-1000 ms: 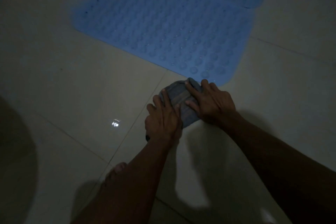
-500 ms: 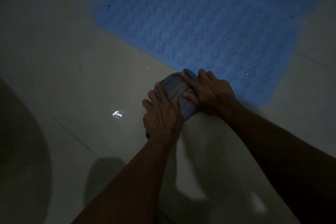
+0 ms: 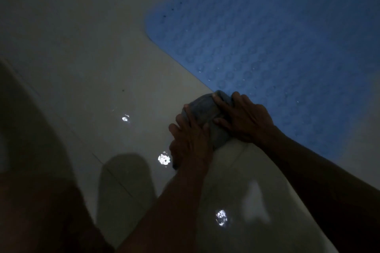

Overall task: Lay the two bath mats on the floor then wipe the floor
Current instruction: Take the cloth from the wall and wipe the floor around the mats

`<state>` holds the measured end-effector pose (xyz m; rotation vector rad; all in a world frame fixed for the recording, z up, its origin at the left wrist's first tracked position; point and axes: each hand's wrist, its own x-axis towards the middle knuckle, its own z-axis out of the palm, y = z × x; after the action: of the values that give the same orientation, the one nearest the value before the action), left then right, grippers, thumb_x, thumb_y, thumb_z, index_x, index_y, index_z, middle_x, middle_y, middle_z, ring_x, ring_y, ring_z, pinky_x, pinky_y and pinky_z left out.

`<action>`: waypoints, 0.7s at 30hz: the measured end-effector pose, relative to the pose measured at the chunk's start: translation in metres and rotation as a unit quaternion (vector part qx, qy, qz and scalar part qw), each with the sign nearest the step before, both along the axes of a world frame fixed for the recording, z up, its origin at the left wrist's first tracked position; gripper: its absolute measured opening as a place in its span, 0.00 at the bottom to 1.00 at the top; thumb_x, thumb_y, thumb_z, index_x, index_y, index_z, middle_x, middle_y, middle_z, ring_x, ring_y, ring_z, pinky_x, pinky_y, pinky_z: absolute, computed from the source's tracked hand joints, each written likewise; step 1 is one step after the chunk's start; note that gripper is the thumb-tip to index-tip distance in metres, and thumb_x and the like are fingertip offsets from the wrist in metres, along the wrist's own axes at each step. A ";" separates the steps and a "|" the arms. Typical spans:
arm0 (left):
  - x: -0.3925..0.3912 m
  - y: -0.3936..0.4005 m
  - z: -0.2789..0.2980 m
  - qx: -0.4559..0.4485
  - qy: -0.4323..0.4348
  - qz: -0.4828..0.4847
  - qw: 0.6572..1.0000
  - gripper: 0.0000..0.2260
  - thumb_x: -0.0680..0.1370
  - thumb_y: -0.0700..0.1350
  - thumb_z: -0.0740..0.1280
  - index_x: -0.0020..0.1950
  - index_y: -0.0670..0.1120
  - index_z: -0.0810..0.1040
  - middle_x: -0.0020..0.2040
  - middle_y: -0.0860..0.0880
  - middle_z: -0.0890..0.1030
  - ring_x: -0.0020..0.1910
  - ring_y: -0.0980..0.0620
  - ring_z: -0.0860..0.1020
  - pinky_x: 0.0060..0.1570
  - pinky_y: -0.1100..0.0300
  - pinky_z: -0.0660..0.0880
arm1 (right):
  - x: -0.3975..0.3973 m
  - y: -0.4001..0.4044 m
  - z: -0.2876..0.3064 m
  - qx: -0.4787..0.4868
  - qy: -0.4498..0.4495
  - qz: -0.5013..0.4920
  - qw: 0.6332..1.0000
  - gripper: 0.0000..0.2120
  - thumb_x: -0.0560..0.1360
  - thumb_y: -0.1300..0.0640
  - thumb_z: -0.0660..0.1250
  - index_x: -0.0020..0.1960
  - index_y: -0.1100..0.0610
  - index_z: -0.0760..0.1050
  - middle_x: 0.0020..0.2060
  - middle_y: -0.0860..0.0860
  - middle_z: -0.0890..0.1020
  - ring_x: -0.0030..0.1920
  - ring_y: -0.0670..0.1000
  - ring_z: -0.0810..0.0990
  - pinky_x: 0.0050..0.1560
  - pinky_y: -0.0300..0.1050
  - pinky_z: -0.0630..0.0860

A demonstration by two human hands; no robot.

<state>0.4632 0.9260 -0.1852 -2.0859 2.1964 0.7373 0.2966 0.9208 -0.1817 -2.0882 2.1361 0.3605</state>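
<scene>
A blue bath mat (image 3: 267, 33) with a bumpy surface lies flat on the pale tiled floor (image 3: 86, 51), filling the upper right. A bunched grey cloth (image 3: 205, 109) sits on the floor right at the mat's near edge. My left hand (image 3: 191, 141) presses on the cloth's near left side, fingers spread over it. My right hand (image 3: 246, 121) grips its right side, fingertips curled over the top. Only one mat is distinguishable in this dim light.
The room is dark. Bright light spots (image 3: 163, 159) reflect off the glossy tiles near my left wrist and lower down. Tile grout lines run diagonally. A dark shadowed shape (image 3: 30, 170) fills the lower left corner.
Both hands have slid the cloth along the mat's edge, and the view has swung so the mat sits further right. More light reflections appear on the floor.
</scene>
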 end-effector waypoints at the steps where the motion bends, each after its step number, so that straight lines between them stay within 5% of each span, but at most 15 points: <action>1: 0.004 -0.005 0.000 -0.001 -0.006 0.004 1.000 0.33 0.82 0.61 0.52 0.81 0.49 0.43 0.71 0.44 0.59 0.63 0.42 0.64 0.44 0.49 0.70 | 0.005 -0.008 0.001 0.007 -0.003 0.004 1.000 0.35 0.76 0.30 0.48 0.79 0.42 0.46 0.63 0.54 0.66 0.56 0.55 0.70 0.39 0.48 0.70; 5: 0.017 -0.024 0.005 0.004 -0.032 0.037 0.999 0.34 0.82 0.61 0.53 0.81 0.48 0.45 0.71 0.45 0.63 0.64 0.42 0.66 0.47 0.48 0.73 | 0.022 -0.038 0.007 0.033 -0.023 0.015 0.999 0.35 0.75 0.30 0.48 0.78 0.40 0.43 0.63 0.55 0.64 0.57 0.56 0.70 0.43 0.50 0.71; 17: 0.052 -0.067 0.006 0.019 0.002 0.114 0.993 0.33 0.82 0.62 0.51 0.81 0.53 0.41 0.73 0.45 0.58 0.66 0.42 0.63 0.55 0.43 0.71 | 0.052 -0.096 -0.001 0.019 -0.026 0.072 0.997 0.37 0.72 0.28 0.40 0.78 0.39 0.42 0.59 0.56 0.67 0.52 0.54 0.71 0.36 0.45 0.65; 21: 0.068 -0.087 0.002 -0.017 -0.021 0.121 0.992 0.34 0.80 0.65 0.52 0.80 0.54 0.43 0.69 0.45 0.61 0.62 0.43 0.66 0.49 0.45 0.77 | 0.064 -0.123 -0.006 -0.005 -0.055 0.092 0.994 0.36 0.73 0.27 0.41 0.78 0.39 0.45 0.56 0.56 0.68 0.50 0.55 0.71 0.33 0.44 0.63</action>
<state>0.5316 0.8386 -0.1832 -2.3894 1.9703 0.6673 0.3601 0.7979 -0.1876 -2.2612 1.8954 0.2488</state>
